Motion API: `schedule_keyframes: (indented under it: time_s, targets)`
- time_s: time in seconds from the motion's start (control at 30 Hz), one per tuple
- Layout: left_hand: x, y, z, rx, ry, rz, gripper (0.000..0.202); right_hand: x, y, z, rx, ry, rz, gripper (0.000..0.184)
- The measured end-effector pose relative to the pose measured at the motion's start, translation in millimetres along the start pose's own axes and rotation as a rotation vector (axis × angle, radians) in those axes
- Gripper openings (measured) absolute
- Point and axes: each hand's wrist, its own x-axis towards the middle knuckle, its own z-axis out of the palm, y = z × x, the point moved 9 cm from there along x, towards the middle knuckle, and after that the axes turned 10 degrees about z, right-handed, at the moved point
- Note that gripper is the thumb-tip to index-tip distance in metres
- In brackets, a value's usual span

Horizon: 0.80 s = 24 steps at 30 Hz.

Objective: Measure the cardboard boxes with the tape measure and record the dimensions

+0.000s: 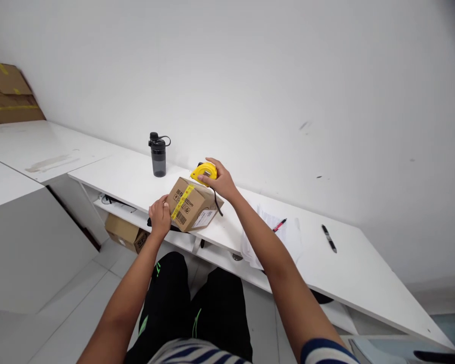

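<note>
Black trousers (197, 308) sit nearest, under both forearms. Far left of the hands, flat cartons (7, 93) lean on the wall. The left hand (160, 215) is curled at the near-left edge of the box (195, 210), fingers closed on the end of a yellow tape (182, 202); a bottle (158, 155) stands beyond it. The box lies between the hands. The tape's long axis runs across the box top, away and rightward, to its case (203, 172), which the right hand (220, 181) grips at the far corner. Right of that hand lie papers (288, 235), a red pen (279, 225) and a black pen (329, 238).
</note>
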Motion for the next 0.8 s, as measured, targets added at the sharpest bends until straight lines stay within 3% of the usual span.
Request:
schedule_keyframes:
  time_s: [0.1,0.17,0.27,0.33,0.5,0.6,0.73,0.8]
  targets:
    - [-7,-8,10.0,0.239,-0.093,-0.104,0.042,-3,24,28,0.129,-0.099,0.027,0.073]
    - [-11,-15,8.5,0.226,-0.031,-0.241,0.041,-5,44,45,0.130,-0.112,0.115,0.073]
    - [-18,-15,15.4,-0.092,0.070,-0.402,0.036,-7,63,56,0.093,-0.058,0.216,0.069]
    - [-20,-4,29.5,-0.353,0.068,-0.415,0.044,-7,67,59,0.092,-0.049,0.246,0.070]
    - [-18,20,46.3,-0.540,0.028,-0.406,0.081,-11,49,61,0.029,-0.145,0.156,0.069]
    - [-9,27,51.0,-0.700,-0.069,-0.407,0.075,-13,33,59,-0.214,-0.204,0.112,0.055]
    - [-3,39,60.9,-0.919,-0.309,-0.429,0.062,-13,16,64,-0.449,-0.350,0.026,0.048]
    - [-3,39,60.5,-0.940,-0.306,-0.451,0.065,-13,12,65,-0.475,-0.366,-0.016,0.046]
